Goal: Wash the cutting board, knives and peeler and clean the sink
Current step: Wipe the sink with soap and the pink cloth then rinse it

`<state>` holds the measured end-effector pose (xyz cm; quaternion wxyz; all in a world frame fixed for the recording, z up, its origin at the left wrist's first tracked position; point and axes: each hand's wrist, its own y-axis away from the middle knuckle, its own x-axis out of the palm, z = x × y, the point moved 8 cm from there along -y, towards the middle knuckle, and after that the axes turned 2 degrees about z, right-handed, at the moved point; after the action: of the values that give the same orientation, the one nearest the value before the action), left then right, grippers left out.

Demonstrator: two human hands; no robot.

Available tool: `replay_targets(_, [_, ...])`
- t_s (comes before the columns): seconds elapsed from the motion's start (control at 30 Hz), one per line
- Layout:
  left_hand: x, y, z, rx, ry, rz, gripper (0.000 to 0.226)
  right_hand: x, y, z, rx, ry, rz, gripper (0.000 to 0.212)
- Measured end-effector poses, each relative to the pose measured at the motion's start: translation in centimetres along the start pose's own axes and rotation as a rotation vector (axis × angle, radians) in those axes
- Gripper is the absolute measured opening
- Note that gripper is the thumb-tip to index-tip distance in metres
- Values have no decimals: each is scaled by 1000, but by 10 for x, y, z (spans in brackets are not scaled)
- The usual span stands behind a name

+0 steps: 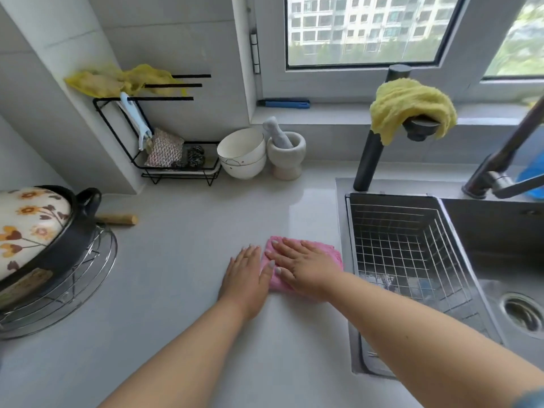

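Note:
A folded pink cloth lies on the pale countertop just left of the steel sink. My right hand lies flat on the cloth with straight fingers. My left hand rests flat on the counter right beside it, its thumb touching the cloth's left edge. A wire basket sits in the sink's left half; the drain is at the right. A white peeler hangs on the black rack at the back left. No cutting board or knives are visible.
A yellow cloth is draped over the dark tap. Stacked white bowls and a mortar with pestle stand at the back. A flowered pot sits on a wire trivet at the left.

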<state>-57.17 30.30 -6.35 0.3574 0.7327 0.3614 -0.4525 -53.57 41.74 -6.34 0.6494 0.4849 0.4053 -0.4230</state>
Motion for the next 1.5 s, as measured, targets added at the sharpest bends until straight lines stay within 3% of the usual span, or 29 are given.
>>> replay_targets(0.07, [3, -17, -9, 9, -35, -2, 63, -10, -17, -25, 66, -16, -7, 54])
replay_targets(0.23, [-2, -48, -22, 44, -135, -63, 101, -33, -58, -88, 197, -50, 53, 65])
replay_targets(0.63, [-3, -92, -42, 112, -130, -79, 94, -88, -122, -185, 453, -46, 163, 89])
replay_targets(0.77, [-2, -94, -40, 112, -132, -68, 93, -81, -128, -188, 478, -50, 90, 94])
replay_targets(0.9, [-1, -97, -37, 113, -116, -73, 98, -73, -114, -168, 365, -64, 20, 81])
replay_targets(1.0, [-4, -99, -32, 125, 31, -93, 117, -62, -92, -134, 237, -60, -10, 75])
replay_targets(1.13, [-6, -107, -25, 38, 285, -44, 91, -43, -44, -76, 74, -49, -32, 72])
replay_targets(1.23, [-4, -109, -15, -166, 832, 53, 92, -28, -11, -48, -20, -87, -65, 60])
replay_targets(1.3, [-7, -104, -19, -224, 1069, 67, 81, -28, 9, -41, -35, -205, -62, 41])
replay_targets(1.37, [-10, -89, -33, -171, 1119, 115, 64, -36, 29, -49, 74, -438, -80, 19])
replay_targets(1.5, [-1, -56, -79, -183, 1400, 364, 84, -36, 60, -68, 270, -1574, -71, 37])
